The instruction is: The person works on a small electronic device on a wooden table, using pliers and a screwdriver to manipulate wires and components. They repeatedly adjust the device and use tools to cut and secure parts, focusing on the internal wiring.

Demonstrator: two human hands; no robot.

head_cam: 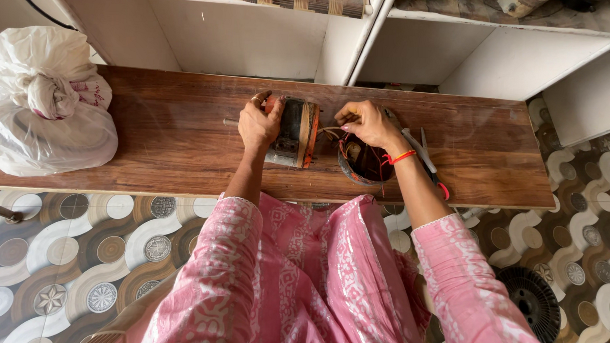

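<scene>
Motor (294, 132) gripped by left hand (258, 124); right hand (366, 123) fingers pinch wires (333, 130); bag (44, 101) left.

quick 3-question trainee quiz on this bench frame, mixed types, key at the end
1. True or false: the left hand rests on the round motor part standing on the wooden board.
2. What lies on the board at the far left? A) a tied white plastic bag B) a metal bucket C) a stack of books
3. Fill in: the right hand pinches thin ____ above the open round housing.

Key: 1 true; 2 A; 3 wires.
</scene>
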